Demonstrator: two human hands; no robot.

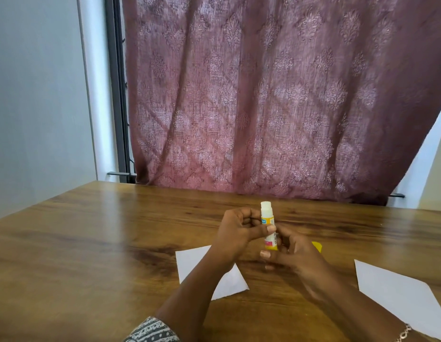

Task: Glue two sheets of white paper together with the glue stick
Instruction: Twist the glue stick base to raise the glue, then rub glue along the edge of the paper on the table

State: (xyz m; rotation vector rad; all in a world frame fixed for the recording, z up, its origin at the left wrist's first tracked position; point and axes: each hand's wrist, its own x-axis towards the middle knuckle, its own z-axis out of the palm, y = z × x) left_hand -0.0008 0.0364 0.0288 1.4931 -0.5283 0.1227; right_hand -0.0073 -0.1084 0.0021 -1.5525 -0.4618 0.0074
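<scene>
Upright, glue stick point(268, 219) pinched mid-barrel in left grip point(236, 233), base clasped in right grip point(296, 255).

A wooden table point(91, 243) with dark grain fills the lower half of the frame, and its glossy top catches pale light at the left. Behind it a mauve patterned curtain point(264, 95) hangs across the upper centre and right, with daylight glowing through. A dark metal frame point(117, 95), perhaps a window's, runs down its left edge. A pale grey wall point(36, 95) covers the upper left.
</scene>
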